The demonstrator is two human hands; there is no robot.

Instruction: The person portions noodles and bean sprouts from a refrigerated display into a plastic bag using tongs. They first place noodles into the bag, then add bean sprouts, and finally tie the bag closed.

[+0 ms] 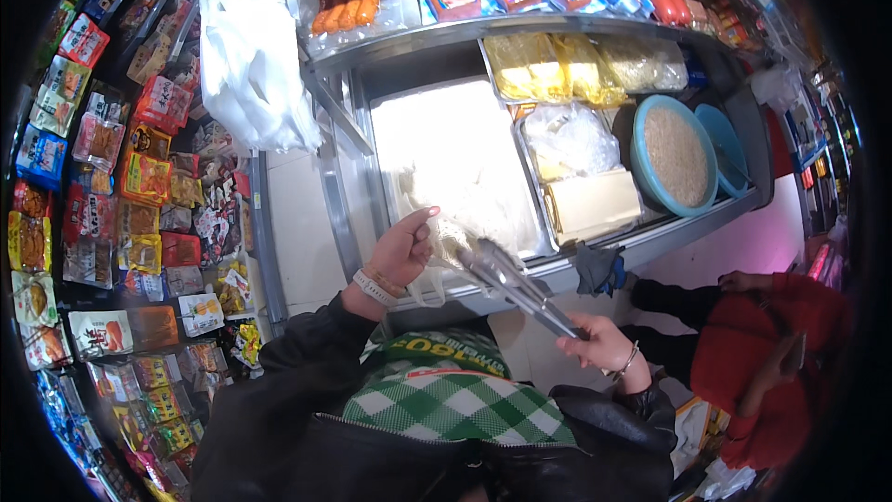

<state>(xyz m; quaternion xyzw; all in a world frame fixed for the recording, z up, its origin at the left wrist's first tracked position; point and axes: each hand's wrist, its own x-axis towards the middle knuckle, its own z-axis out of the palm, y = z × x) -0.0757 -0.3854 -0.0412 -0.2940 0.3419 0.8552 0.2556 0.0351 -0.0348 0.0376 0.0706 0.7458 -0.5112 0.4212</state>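
My right hand [596,345] is closed round the handle end of a pair of metal tongs [522,286], which point up and left toward my left hand. Beside the tongs' tips is a pale, stringy-looking food [452,240], in or against a thin clear plastic bag [429,290]. My left hand [403,249] pinches the bag's edge, its index finger stretched toward the tray. Just beyond lies a white tray [446,130], so brightly lit that its contents are washed out; some pale stuff shows near its front.
White plastic bags [255,65] hang at the upper left. Right of the tray are yellow packs [528,65], a cream-coloured block [592,204] and a blue basin [641,144] of pale grains. Packaged snacks [149,181] line the left. A person in red [771,363] stands at the right.
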